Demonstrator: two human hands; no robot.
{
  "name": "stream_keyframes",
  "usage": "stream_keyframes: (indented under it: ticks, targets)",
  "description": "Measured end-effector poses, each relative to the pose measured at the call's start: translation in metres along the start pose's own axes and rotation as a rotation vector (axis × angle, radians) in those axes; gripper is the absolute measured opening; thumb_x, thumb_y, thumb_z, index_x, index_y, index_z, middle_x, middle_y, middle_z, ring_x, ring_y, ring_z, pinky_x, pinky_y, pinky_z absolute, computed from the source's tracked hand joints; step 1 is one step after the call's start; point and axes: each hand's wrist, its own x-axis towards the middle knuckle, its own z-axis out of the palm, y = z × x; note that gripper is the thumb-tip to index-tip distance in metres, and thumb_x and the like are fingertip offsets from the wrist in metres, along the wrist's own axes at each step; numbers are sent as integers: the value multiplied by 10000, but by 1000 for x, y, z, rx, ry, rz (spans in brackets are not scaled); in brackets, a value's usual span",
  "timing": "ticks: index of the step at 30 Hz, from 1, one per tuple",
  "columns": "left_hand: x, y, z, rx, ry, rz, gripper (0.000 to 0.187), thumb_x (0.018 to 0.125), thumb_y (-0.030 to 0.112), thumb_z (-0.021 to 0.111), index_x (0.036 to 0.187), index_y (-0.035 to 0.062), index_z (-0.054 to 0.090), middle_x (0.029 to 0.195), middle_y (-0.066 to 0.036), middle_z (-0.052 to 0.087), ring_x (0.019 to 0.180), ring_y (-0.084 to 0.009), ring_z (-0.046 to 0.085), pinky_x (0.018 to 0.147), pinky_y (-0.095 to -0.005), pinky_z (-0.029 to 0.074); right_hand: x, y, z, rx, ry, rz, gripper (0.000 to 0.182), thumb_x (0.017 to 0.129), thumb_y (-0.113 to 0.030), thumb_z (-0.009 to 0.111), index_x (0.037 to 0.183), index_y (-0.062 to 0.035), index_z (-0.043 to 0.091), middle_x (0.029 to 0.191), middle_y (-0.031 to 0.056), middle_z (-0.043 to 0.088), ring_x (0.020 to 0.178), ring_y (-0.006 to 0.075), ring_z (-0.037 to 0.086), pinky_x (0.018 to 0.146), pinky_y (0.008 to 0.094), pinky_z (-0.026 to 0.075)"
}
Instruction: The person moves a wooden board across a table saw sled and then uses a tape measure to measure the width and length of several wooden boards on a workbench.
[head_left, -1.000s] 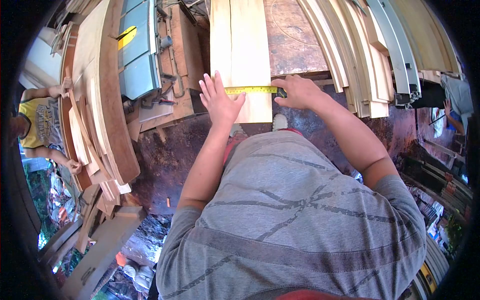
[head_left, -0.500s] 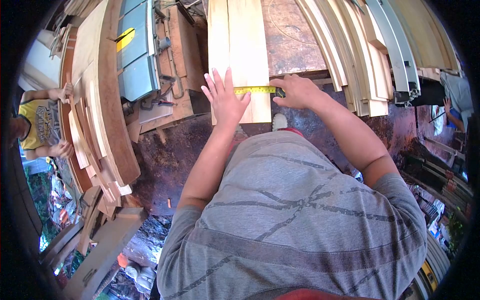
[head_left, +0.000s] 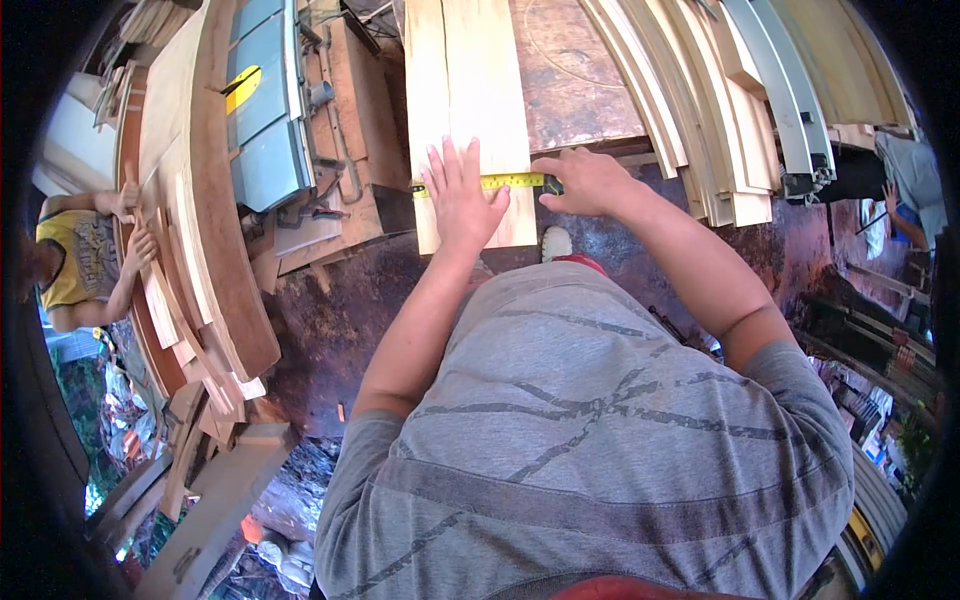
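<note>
A pale wooden board (head_left: 470,80) reaches from the top of the view towards my body, with a dark line along its length. Across its width, close to the near end, lies the yellow blade of a tape measure (head_left: 513,181). Its hooked end shows at the board's left edge. My left hand (head_left: 463,207) rests flat over the blade and the board, fingers stretched out. At the board's right edge my right hand (head_left: 592,183) grips the dark tape measure case between thumb and fingers; part of the case is hidden.
A blue-topped saw table (head_left: 270,100) with a yellow insert stands to the left. Beyond it, a person in a yellow top (head_left: 78,250) handles thin wood strips (head_left: 170,290). Long boards (head_left: 700,110) are stacked on the right. A reddish-brown panel (head_left: 580,90) lies beside my board.
My left hand has shifted slightly right across the board, and the tape's hooked end now shows left of it. The other person's hands have moved closer together. My view has shifted slightly.
</note>
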Motion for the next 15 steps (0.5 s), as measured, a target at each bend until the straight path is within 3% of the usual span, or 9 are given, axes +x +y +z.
stream_keyframes:
  ticks: [15]
  targets:
    - [1, -3, 3, -12, -44, -5, 841, 787, 321, 738, 1495, 103, 340, 1517, -227, 336, 1459, -432, 216, 1179, -615, 113, 1, 0, -1, -20, -12, 3, 567, 847, -447, 632, 1358, -210, 564, 1212, 182, 643, 1157, 344, 606, 974, 476, 511]
